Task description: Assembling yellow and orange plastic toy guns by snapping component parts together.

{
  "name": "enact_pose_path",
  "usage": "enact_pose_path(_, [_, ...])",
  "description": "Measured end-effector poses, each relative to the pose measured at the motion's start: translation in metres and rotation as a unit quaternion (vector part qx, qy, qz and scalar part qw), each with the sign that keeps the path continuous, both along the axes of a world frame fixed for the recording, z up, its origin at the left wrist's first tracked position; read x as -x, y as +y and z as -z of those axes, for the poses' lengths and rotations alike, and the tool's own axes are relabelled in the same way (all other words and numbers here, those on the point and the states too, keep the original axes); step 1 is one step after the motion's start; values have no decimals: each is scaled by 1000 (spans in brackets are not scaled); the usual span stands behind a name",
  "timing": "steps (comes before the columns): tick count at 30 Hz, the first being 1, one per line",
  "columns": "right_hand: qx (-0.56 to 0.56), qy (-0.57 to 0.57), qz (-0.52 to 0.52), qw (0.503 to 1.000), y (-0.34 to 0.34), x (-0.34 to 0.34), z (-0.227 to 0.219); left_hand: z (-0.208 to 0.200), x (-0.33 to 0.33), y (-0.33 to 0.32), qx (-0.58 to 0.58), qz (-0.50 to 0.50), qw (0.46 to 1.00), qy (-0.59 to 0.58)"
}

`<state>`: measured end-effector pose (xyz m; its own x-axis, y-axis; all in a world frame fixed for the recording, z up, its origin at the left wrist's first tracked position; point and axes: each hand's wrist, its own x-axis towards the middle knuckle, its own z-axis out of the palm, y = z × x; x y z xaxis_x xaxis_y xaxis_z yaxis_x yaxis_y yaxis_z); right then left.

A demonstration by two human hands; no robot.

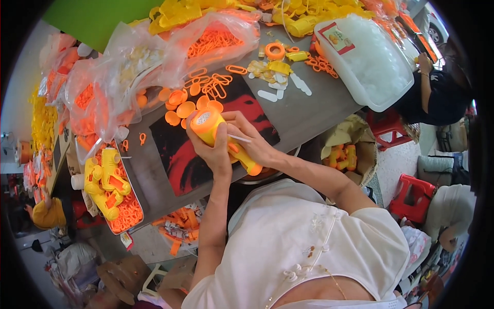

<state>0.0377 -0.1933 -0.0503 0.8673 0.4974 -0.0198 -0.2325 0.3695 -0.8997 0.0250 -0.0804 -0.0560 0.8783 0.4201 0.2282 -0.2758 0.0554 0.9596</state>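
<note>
Both my hands grip a yellow plastic toy body with an orange round end and an orange tip; its exact kind I cannot tell. My left hand is wrapped around its wide front end. My right hand closes on the rear part, and a thin white strip sticks out by its fingers. Just beyond the toy lie several orange cups and orange loops. Beneath my hands is a black and red mat.
A white plastic tub stands at the right of the table, near another person. Clear bags of orange parts line the back. At left, a tray bears yellow bodies. A red stool stands on the floor at right.
</note>
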Motion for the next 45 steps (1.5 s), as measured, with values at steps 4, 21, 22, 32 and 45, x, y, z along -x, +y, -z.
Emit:
enact_pose_path(4, [220, -182, 1, 958, -30, -29, 3, -22, 5, 27, -187, 42, 980, 55])
enact_pose_path(21, [595, -338, 142, 716, 10, -126, 34, -10, 68, 76, -425, 100, 892, 120])
enact_pose_path(22, [594, -339, 138, 717, 6, -122, 21, -10, 68, 76, -402, 101, 904, 104])
enact_pose_path(32, [431, -658, 99, 610, -1, -31, -29, -30, 18, 52, -93, 139, 979, 118])
enact_pose_path(45, [334, -383, 17, 861, 7, -24, -25, -1, 59, 76, -354, 91, 927, 84])
